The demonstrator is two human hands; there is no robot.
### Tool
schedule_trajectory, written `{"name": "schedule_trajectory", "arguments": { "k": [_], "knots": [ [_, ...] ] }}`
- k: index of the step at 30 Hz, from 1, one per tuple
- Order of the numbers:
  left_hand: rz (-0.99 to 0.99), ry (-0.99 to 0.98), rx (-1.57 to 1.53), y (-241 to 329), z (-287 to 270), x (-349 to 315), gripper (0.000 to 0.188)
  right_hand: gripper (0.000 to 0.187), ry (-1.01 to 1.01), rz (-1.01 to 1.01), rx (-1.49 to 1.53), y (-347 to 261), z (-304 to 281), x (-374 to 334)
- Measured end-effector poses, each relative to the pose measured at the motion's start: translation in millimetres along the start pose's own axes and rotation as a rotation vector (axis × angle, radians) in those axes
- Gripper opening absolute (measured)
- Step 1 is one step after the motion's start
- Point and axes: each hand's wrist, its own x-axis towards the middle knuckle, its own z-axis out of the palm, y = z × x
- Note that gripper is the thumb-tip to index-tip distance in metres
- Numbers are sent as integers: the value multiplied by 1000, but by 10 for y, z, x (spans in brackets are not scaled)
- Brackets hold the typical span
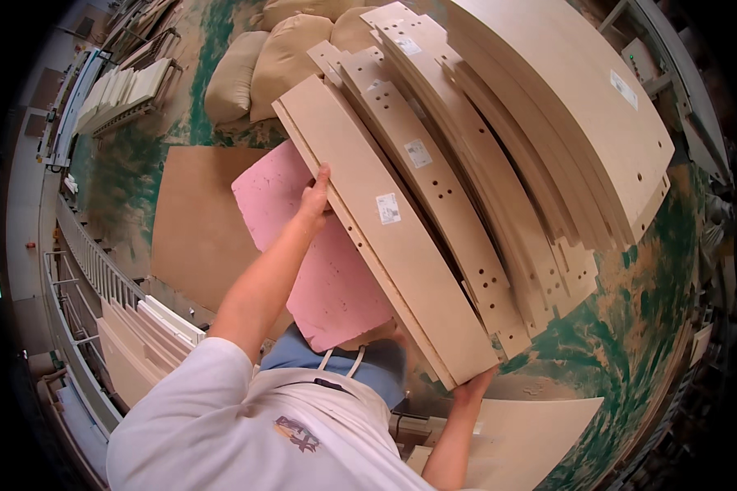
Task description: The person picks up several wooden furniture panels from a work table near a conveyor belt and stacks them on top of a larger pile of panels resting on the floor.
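A long light-brown wooden board [385, 237] with a white label and a grooved long edge lies slantwise in front of me. My left hand [316, 198] is closed on its left long edge, thumb up against the edge and the other fingers hidden beneath. At the board's near end, my right hand [473, 385] grips the corner from below, its fingers mostly hidden. Right beside this board are stacked several similar drilled boards [450, 192], some labelled. A pink foam sheet [336, 282] with a speckled surface lies below my left forearm and partly under the board.
Tall stacks of wider panels [573, 90] rise on the right. Stuffed beige sacks [291, 61] sit at the far side. A brown flat sheet [201, 221] lies on the dusty green floor at left, near a metal roller conveyor [98, 250]. Pale panels [540, 434] lie near my right arm.
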Motion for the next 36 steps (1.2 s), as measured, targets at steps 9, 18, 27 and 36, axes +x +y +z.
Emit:
{"name": "schedule_trajectory", "arguments": {
  "k": [9,18,27,36],
  "knots": [
    [-40,-89,237,-79,-348,169,119,69,71,-249,-200,5,-51,158],
    [-142,-245,417,273,-522,241,129,67,582,-419,-409,173,274,56],
    [478,-25,503,2123,-1586,1785,51,44,1160,-832,-993,1288,1155,-883],
    [757,-566,1265,3613,-556,3304,43,34,875,-800,-1047,2006,3715,-811]
  ]
}}
